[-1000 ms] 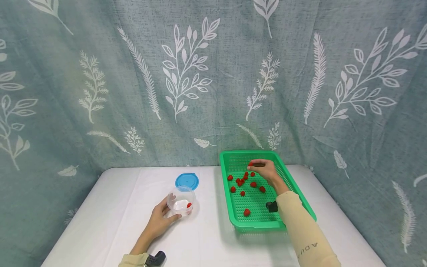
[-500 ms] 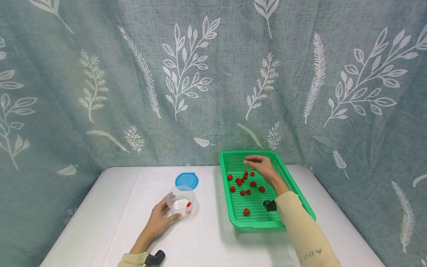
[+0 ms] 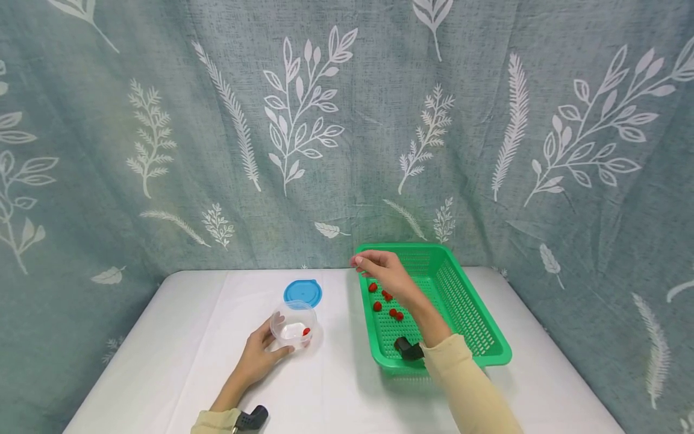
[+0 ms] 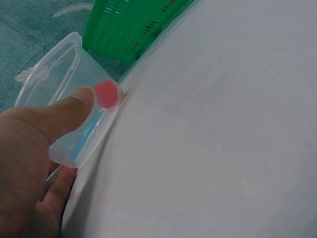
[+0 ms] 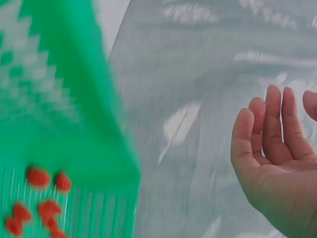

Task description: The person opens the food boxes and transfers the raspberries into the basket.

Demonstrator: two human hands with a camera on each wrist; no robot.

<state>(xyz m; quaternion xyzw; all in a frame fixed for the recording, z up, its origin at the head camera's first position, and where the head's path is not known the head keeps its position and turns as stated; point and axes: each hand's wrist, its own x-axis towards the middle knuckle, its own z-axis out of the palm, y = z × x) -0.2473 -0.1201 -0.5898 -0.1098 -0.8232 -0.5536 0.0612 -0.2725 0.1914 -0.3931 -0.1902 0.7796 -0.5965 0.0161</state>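
Note:
My left hand (image 3: pixel 261 358) grips a clear round plastic tub (image 3: pixel 293 336) standing on the white table, thumb on its near side. Inside the tub lies a small red berry (image 4: pixel 107 94), seen through its wall in the left wrist view. My right hand (image 3: pixel 386 276) is raised over the far left corner of a green perforated basket (image 3: pixel 482 316). In the right wrist view its fingers (image 5: pixel 272 126) are extended, with nothing visible in them. Several red berries (image 3: pixel 377 306) lie scattered on the basket floor; my right hand and arm hide some of them in the head view.
A blue round lid (image 3: pixel 302 292) lies on the white table (image 3: pixel 179 343) just behind the tub. The basket's raised rim stands between the right arm and the tub. A patterned grey-green curtain (image 3: pixel 238 150) hangs behind the table and along both sides.
My right hand held a red berry a second ago, then let it drop into the basket. Since then the hand has moved left toward the basket's far left corner. The left hand stays put.

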